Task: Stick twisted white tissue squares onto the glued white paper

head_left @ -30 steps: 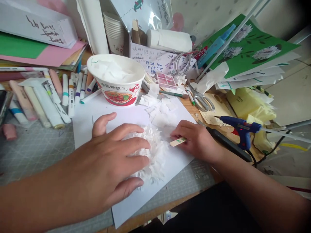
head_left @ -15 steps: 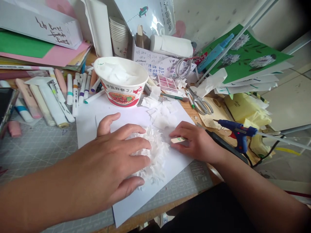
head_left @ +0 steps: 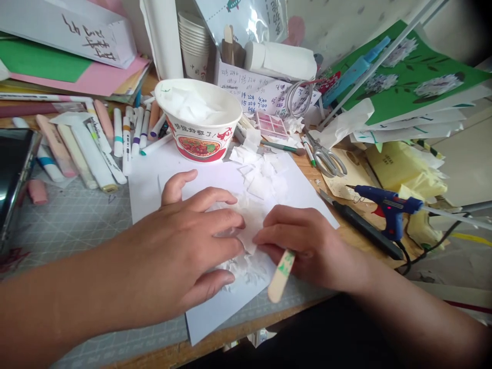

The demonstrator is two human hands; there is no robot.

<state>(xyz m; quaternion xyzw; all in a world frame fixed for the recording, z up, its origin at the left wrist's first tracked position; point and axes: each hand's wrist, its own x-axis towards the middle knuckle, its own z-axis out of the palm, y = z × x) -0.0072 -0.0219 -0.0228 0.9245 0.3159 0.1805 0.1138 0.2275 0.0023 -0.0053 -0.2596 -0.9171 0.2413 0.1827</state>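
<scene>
A fluffy cluster of white paper pieces lies on a white sheet. My left hand rests over its left side with the fingers spread apart and slightly bent. At the right side of the cluster, my right hand is closed around a wooden craft stick with a green mark, its rounded end pointing down toward me. A thin white paper piece shows at its fingertips; whether the fingers pinch it is unclear. Just beyond lie loose white paper squares.
Behind the sheet stands a paper bowl with white tissue in it. Markers lie at left on the cutting mat, near a dark phone-like device. To the right are scissors, a utility knife and a blue glue gun.
My right hand has moved left over the cluster, and the stick has turned to point toward me. A thin paper piece now shows by its fingertips. The left hand stays spread over the cluster.
</scene>
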